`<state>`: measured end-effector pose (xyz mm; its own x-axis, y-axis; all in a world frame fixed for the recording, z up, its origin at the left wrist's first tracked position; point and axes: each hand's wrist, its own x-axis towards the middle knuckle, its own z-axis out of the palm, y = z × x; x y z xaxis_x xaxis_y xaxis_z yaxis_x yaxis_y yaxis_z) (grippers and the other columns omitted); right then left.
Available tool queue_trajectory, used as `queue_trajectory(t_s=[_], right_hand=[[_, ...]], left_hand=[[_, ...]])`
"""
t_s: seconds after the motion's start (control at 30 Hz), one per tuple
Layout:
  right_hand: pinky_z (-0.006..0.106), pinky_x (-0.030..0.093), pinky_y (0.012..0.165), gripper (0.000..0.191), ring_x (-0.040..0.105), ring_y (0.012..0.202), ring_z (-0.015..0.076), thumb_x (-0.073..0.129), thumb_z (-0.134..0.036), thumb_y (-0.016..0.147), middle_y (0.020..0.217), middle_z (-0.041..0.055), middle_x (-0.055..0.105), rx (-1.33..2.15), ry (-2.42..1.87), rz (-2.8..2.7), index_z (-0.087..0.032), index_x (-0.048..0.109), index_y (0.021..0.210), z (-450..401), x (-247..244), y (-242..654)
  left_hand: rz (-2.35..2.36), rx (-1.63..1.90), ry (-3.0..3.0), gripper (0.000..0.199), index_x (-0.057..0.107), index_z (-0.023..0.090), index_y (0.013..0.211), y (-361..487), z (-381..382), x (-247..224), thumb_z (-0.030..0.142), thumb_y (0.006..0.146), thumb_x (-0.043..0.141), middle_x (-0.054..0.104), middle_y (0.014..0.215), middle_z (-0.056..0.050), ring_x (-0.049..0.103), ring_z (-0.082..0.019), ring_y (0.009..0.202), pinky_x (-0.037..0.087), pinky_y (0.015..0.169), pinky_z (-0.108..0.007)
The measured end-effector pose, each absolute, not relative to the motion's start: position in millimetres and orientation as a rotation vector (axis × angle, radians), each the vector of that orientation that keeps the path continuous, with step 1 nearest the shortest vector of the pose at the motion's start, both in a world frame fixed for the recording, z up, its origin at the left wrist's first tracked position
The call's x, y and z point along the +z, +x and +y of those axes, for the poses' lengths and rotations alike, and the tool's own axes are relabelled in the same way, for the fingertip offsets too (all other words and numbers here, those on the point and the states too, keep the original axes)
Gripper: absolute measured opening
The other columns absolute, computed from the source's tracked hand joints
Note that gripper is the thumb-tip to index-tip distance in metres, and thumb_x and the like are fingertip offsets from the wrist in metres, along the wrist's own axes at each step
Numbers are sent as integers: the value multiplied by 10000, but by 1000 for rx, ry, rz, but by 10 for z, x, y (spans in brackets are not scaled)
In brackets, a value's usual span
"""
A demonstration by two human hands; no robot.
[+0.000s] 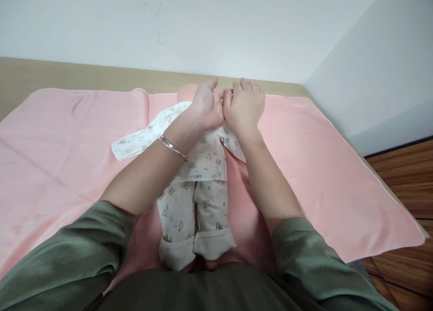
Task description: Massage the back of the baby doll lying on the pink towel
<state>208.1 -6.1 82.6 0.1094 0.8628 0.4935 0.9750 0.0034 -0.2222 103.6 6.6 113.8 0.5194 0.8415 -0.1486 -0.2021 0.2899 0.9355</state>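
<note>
A doll lies on its back on a pink blanket, dressed in a white printed top and matching trousers with turned-up cuffs. Its rounded head shows only in part behind my left hand. That hand is palm up over the doll's upper chest, its fingers curled towards the other hand. My right hand, back upwards, meets it with thumb and fingertips. Whatever is pinched between them is hidden. One sleeve stretches out to the left; the other sleeve lies partly beneath my right wrist.
The blanket covers a light wooden tabletop that runs along a white wall. At the right, beyond the table's edge, is a brown wood-grain surface. A silver bracelet circles my left wrist.
</note>
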Motion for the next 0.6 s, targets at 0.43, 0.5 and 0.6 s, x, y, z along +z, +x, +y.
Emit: queue_trajectory(t_s=[0.43, 0.5, 0.6], right_hand=[[574, 444, 1105, 367, 635, 1198, 356, 343, -274, 1010, 1044, 168, 710, -197, -2054, -1586, -133, 680, 978, -11, 1008, 1902], [615, 397, 1155, 363, 613, 1254, 362, 344, -274, 1007, 1080, 169, 711, -162, -2043, -1613, -136, 679, 1011, -11, 1020, 1908], [695, 268, 1237, 333, 559, 1352, 360, 375, -267, 987, 1184, 166, 707, -102, -2020, -1680, -149, 673, 1076, -78, 1108, 1934]], left_hand=[[647, 794, 621, 656, 356, 132, 1603, 601, -543, 1112, 459, 1035, 379, 559, 1547, -146, 368, -266, 1581, 290, 1335, -369], [675, 807, 602, 689, 259, 123, 1646, 494, -590, 1216, 443, 1043, 350, 462, 1632, -142, 324, -254, 1602, 252, 1344, -373], [659, 863, 589, 684, 192, 130, 1666, 369, -626, 1369, 435, 1064, 298, 383, 1687, -124, 318, -236, 1604, 244, 1341, -363]])
